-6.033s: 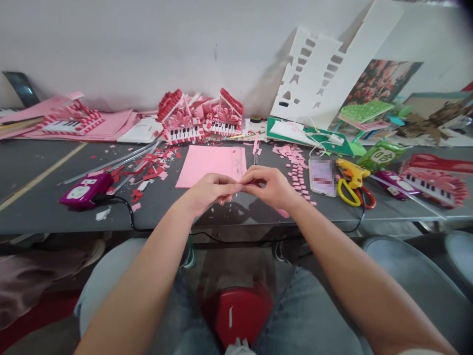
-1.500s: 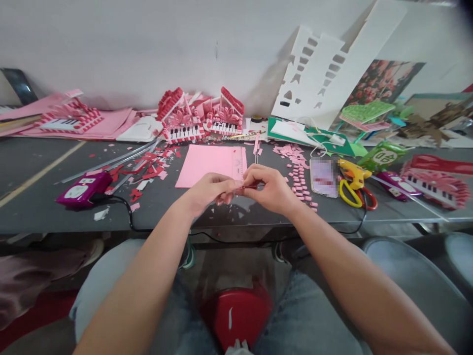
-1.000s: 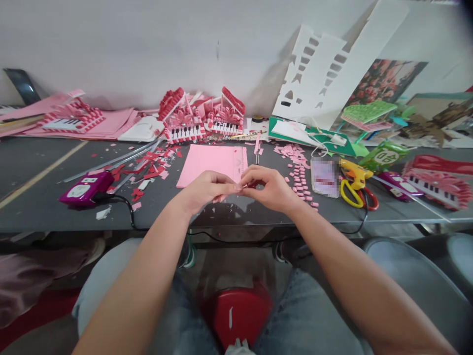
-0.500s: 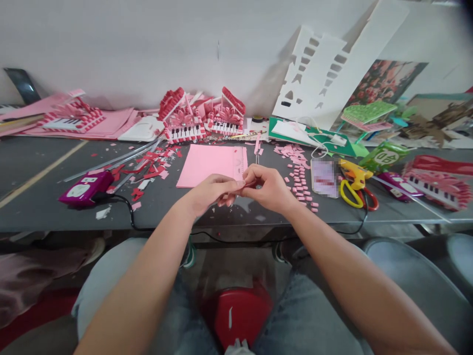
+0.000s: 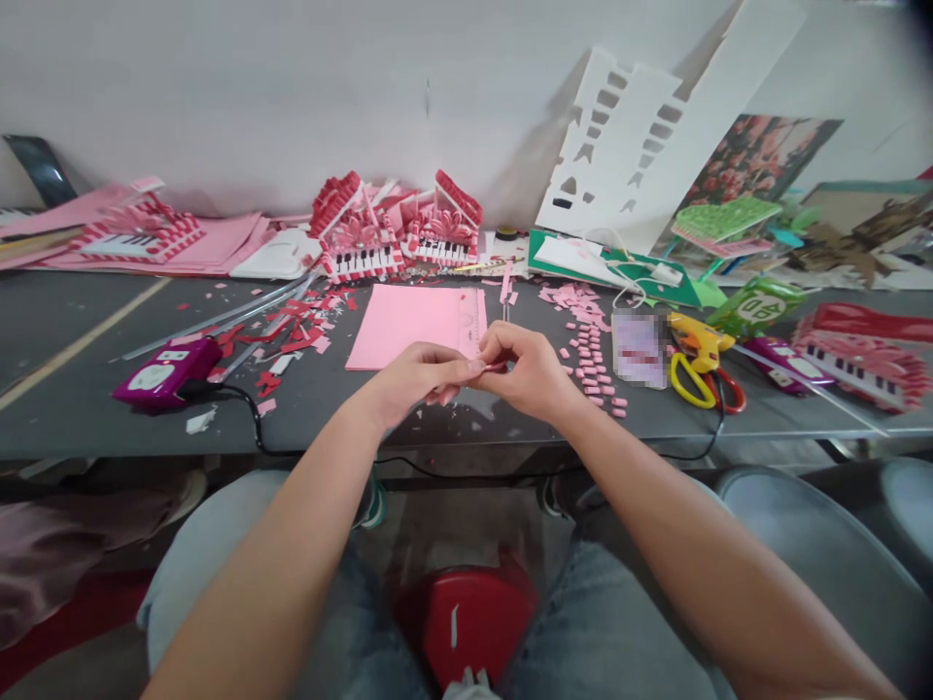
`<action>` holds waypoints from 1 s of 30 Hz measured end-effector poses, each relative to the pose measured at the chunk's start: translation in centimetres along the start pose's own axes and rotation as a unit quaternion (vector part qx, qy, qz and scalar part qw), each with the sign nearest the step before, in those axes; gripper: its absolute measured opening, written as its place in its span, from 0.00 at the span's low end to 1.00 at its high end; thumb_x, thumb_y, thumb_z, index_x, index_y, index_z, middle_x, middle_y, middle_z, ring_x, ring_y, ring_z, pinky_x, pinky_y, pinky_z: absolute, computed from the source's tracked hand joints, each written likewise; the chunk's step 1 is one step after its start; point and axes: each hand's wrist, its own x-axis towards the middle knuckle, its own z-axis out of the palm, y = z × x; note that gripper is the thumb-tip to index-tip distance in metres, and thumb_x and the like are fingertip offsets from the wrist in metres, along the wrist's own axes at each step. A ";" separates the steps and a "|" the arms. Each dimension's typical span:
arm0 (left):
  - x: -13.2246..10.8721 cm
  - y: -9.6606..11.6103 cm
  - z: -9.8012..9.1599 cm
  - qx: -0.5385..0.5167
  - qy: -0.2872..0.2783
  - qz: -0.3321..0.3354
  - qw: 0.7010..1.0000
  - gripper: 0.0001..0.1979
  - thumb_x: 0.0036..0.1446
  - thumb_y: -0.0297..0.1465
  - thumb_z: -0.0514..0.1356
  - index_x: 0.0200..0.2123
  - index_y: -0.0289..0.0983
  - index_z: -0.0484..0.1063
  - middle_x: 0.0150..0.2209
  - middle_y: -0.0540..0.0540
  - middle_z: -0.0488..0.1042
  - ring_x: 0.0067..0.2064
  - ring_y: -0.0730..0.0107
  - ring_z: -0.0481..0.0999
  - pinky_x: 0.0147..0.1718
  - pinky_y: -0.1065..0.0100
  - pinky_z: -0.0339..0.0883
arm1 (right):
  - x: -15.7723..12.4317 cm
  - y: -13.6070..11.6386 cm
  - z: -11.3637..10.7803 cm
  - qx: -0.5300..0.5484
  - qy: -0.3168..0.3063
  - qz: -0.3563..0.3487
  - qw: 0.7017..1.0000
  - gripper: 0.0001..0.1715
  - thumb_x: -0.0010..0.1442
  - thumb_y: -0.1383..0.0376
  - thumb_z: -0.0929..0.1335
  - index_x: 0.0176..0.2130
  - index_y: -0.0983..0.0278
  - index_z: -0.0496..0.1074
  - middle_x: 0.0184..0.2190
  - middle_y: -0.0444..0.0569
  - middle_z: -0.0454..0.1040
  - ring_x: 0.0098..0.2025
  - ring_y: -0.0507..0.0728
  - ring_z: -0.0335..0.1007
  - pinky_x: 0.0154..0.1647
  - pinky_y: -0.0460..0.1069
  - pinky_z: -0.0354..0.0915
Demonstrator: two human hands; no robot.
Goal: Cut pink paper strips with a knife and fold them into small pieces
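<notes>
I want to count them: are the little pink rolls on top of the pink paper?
No, the little pink rolls lie on the dark table near the right hand, apart from the pink paper.

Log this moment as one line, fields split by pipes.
left hand: fingertips meeting right's | right hand: pinching small reddish piece, mostly hidden | beyond: pink sheet | rightward: small pink pieces

1 L hand [image 5: 415, 377], 1 R hand [image 5: 531, 371], 1 small red bit [image 5: 497, 367]. 4 red-&-pink toy pianos [image 5: 362, 262], 2 purple boxes [image 5: 166, 374], 1 yellow glue gun [image 5: 698, 340], 1 green pkt [image 5: 756, 308], approx. 20 pink rolls [image 5: 590, 370].
</notes>
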 end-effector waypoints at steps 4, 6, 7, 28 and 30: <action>0.1 0.2 -0.1 -0.028 0.019 0.000 0.999 0.16 0.51 0.40 0.71 0.22 0.35 0.75 0.18 0.53 0.62 0.21 0.78 0.56 0.21 0.69 0.45 | 0.1 -0.2 -0.6 0.026 -0.044 0.003 0.999 0.26 0.53 0.47 0.80 0.28 0.62 0.70 0.31 0.44 0.72 0.32 0.52 0.65 0.33 0.49 0.64; 0.0 0.3 -0.3 -0.031 0.013 -0.009 0.999 0.14 0.50 0.39 0.71 0.24 0.35 0.77 0.17 0.54 0.61 0.20 0.79 0.54 0.21 0.69 0.44 | 0.1 -0.4 -1.1 0.039 -0.082 -0.007 0.996 0.23 0.56 0.48 0.79 0.30 0.62 0.74 0.34 0.46 0.74 0.34 0.53 0.68 0.36 0.50 0.66; -0.1 0.4 -0.4 -0.029 0.005 -0.015 0.999 0.13 0.50 0.39 0.71 0.25 0.35 0.77 0.17 0.54 0.61 0.20 0.79 0.54 0.21 0.69 0.44 | 0.0 -0.6 -1.3 0.042 -0.095 -0.012 0.995 0.22 0.57 0.49 0.79 0.31 0.63 0.75 0.35 0.47 0.75 0.34 0.53 0.69 0.37 0.50 0.66; 0.3 -0.4 0.1 -0.044 0.017 0.021 0.999 0.21 0.55 0.48 0.71 0.27 0.36 0.76 0.20 0.51 0.65 0.24 0.74 0.61 0.24 0.69 0.51 | -0.2 -0.1 -0.3 -0.003 0.013 -0.026 1.000 0.18 0.56 0.59 0.79 0.27 0.62 0.69 0.29 0.44 0.72 0.31 0.51 0.65 0.32 0.50 0.63; 0.3 -0.4 0.1 -0.039 0.022 0.019 0.999 0.20 0.54 0.47 0.71 0.27 0.36 0.76 0.21 0.51 0.65 0.24 0.74 0.61 0.24 0.69 0.52 | -0.2 -0.1 -0.3 0.000 0.014 -0.031 0.999 0.18 0.57 0.60 0.79 0.27 0.62 0.70 0.29 0.44 0.72 0.30 0.51 0.66 0.32 0.50 0.63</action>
